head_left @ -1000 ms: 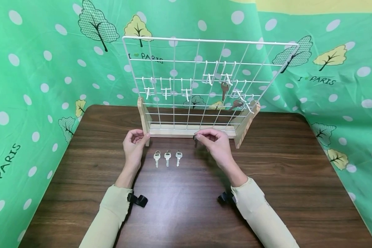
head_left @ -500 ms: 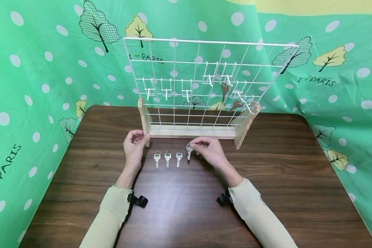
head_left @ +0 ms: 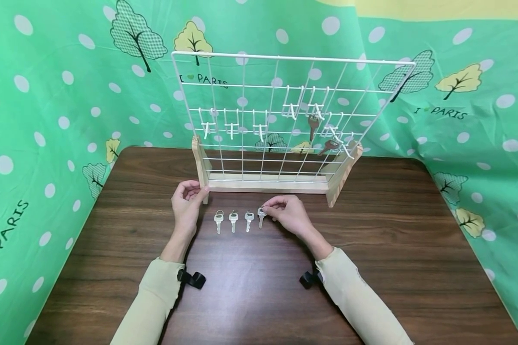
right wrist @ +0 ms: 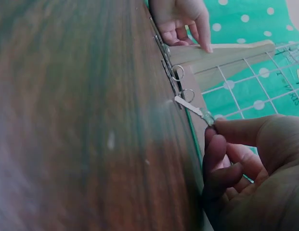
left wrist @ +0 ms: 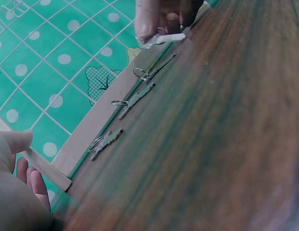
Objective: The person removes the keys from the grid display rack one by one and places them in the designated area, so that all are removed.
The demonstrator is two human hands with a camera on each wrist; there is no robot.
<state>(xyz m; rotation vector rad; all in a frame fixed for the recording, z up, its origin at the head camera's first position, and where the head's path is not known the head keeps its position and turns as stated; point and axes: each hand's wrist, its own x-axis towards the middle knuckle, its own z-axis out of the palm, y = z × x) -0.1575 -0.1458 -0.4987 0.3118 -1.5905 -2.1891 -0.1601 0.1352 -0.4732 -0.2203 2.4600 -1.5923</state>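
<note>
In the head view my right hand [head_left: 288,214] pinches a silver key [head_left: 261,218] by its head, between thumb and fingertips. Its blade points toward me, low over the table; whether the tip touches the wood I cannot tell. Just left of it lie three more silver keys [head_left: 233,222] with small rings, in a row. My left hand [head_left: 186,203] holds the left wooden leg [head_left: 201,165] of a white wire grid rack [head_left: 267,165], thumb on one side and fingers on the other. In the right wrist view the pinched key [right wrist: 188,105] tilts toward the lying ones.
Several white hooks [head_left: 260,130] hang on the grid. Two brownish keys [head_left: 313,125] hang from hooks on the right side. The rack stands on a dark wooden table [head_left: 393,249], with a green dotted cloth [head_left: 470,115] behind it.
My right hand has moved toward me and slightly left, bringing its key down from the rack's base to the right end of the key row. The left hand has stayed in place.
</note>
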